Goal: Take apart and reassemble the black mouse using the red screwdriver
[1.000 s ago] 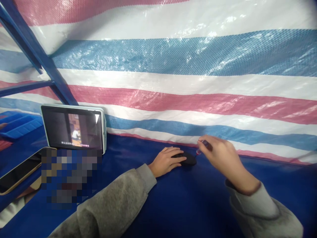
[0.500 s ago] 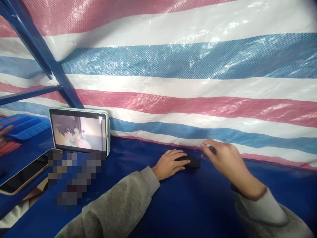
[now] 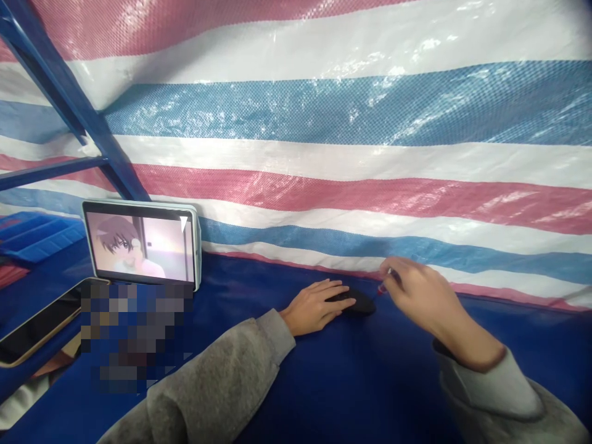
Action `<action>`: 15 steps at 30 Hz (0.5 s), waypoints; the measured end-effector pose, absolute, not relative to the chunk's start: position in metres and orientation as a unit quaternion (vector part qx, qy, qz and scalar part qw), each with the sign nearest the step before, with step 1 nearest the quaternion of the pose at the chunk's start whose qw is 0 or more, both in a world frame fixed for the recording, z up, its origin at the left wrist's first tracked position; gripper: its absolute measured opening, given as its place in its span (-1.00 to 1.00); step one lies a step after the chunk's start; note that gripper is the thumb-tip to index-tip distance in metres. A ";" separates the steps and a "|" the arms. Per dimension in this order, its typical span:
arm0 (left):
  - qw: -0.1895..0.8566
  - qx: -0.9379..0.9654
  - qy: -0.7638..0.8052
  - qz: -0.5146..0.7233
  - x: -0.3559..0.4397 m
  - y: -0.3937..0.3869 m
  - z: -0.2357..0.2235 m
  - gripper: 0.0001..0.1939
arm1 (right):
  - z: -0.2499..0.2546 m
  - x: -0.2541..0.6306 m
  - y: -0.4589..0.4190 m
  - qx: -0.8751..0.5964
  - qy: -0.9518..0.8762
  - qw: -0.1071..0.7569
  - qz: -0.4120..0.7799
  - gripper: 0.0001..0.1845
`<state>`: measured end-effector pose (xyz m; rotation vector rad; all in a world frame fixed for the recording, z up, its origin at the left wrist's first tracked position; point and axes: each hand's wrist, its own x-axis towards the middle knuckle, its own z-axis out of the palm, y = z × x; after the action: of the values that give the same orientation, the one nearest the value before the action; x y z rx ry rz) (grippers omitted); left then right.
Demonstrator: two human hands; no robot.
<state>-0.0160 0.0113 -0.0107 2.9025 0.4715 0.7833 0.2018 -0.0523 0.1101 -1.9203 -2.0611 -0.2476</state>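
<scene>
My left hand (image 3: 317, 307) lies over a flat, rounded black object that looks like a computer mouse (image 3: 363, 302), steadying it against the blue tabletop (image 3: 351, 382). Its fingers stretch across the near-left part and cover much of it. Just to the right, my right hand (image 3: 414, 293) is closed in a pinch around a thin screwdriver (image 3: 382, 288) with some red on it. The tool slants down and left, its tip close to the far right end of the mouse. Whether the tip touches is too small to tell.
A tablet (image 3: 141, 243) playing a cartoon leans at the back left. In front of it are a phone (image 3: 41, 320) and a pixelated patch. A blue compartment tray (image 3: 44, 237) stands far left. Striped plastic sheeting (image 3: 324, 154) hangs behind, beside a blue metal frame (image 3: 95, 132).
My right hand has shifted slightly and turned with the screwdriver, showing more of its red part. My left hand stays on the mouse. A person's hand at the far left is out of view.
</scene>
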 end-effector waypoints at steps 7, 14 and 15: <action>0.039 0.953 0.155 0.256 -0.015 0.012 -0.010 -0.63 | 0.107 0.204 -0.050 -0.694 -0.705 0.127 -0.077 -0.73; 0.037 0.954 0.153 0.257 -0.015 0.011 -0.010 -0.63 | 0.107 0.202 -0.051 -0.692 -0.706 0.120 -0.095 -0.68; 0.037 0.953 0.154 0.258 -0.015 0.011 -0.010 -0.63 | 0.108 0.201 -0.052 -0.686 -0.711 0.124 -0.092 -0.72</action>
<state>-0.0150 0.0114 -0.0100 2.9251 0.4711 0.7915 0.2013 -0.0519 0.1077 -1.9987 -2.0734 -0.2679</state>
